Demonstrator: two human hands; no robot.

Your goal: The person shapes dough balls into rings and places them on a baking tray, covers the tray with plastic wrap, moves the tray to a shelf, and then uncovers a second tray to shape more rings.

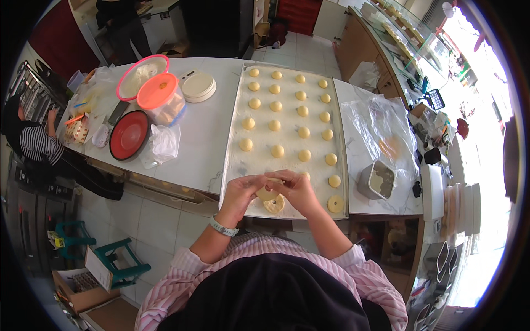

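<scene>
At the near part of a large metal tray (229,165), my left hand (248,190) and right hand (290,188) meet with fingertips pinched on a pale piece of dough (266,193), partly hidden by the fingers. Just below them lies a cracked-looking flattened dough piece (274,206) with a hole. A smooth disc of dough with a small hole (335,204) sits at the tray's lower right. Rows of round dough balls (275,124) cover the rest of the tray.
Left are a red plate (129,133), orange-lidded container (157,92), pink-rimmed bowl (133,76) and scale (197,84). Right are a metal container (376,179) and plastic sheet (381,127). Green stools (122,262) stand lower left. Other people (41,140) stand at left and back (118,27).
</scene>
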